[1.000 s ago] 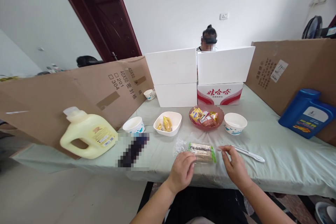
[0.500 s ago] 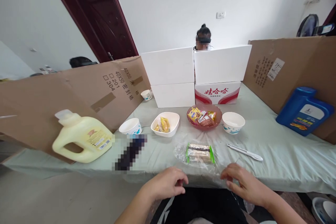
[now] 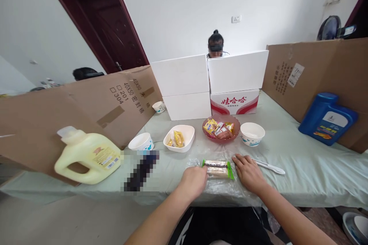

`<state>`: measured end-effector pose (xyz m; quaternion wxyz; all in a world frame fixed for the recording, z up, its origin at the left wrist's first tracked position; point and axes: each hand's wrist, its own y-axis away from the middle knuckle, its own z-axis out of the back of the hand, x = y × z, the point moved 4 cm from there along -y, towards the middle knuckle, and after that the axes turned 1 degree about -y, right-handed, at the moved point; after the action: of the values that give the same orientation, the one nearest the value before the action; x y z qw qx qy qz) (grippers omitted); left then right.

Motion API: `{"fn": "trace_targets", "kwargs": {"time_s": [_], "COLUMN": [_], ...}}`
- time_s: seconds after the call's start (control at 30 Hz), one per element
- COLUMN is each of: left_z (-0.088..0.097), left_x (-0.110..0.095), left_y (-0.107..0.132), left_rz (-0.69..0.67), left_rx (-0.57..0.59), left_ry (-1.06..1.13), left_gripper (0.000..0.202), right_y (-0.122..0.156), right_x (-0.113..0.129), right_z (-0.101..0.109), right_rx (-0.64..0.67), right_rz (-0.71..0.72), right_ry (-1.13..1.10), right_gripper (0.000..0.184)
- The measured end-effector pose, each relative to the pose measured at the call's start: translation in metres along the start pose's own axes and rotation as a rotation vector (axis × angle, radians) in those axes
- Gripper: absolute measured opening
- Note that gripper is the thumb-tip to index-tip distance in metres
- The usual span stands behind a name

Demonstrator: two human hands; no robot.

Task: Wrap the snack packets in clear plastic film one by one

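A snack packet (image 3: 217, 169) with bright green ends and pale, biscuit-like contents lies on a clear plastic bag (image 3: 221, 188) near the front edge of the table. My left hand (image 3: 194, 182) is closed at the packet's left end, its fingertips partly hidden against the wrapper. To the right of the packet, my right hand (image 3: 249, 171) rests flat on the plastic with its fingers stretched forward. White tongs (image 3: 270, 167) lie just beyond that hand, partly covered by it.
Behind are a white dish (image 3: 186, 141) with yellow packets, a red glass bowl (image 3: 220, 138) of snacks and paper bowls (image 3: 253, 137). A yellow jug (image 3: 97, 160) stands left, a blue bottle (image 3: 327, 122) right. White boxes (image 3: 186, 105) and cardboard (image 3: 123, 99) enclose the table; a person (image 3: 215, 42) sits behind.
Both hands have moved forward from the table's front edge. The left has closed at the packet's left end; the right has come down flat on the plastic bag. The view has shifted slightly.
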<state>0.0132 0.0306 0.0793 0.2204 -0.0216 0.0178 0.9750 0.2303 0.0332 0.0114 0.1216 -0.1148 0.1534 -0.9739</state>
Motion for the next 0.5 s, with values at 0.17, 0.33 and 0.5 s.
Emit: {"fn": "trace_targets", "kwargs": {"time_s": [0.17,0.33,0.5], "left_z": [0.003,-0.019,-0.027], "left_x": [-0.024,-0.031,-0.013], "left_y": [-0.032,-0.057,-0.04], "left_rz": [-0.279,-0.294,-0.292], "left_rx": [-0.035,0.122,0.058], "left_ry": [0.065,0.078,0.26], "left_gripper": [0.035,0.067,0.048], "right_y": [0.005,0.004,0.005], "right_x": [-0.001,0.0,0.0], "right_z": [-0.003,0.001,0.001], "right_rx": [0.009,0.004,0.009], "right_rz": [-0.015,-0.01,-0.007], "right_ry": [0.045,0.031,0.025], "right_gripper": [0.038,0.037,0.037]}}
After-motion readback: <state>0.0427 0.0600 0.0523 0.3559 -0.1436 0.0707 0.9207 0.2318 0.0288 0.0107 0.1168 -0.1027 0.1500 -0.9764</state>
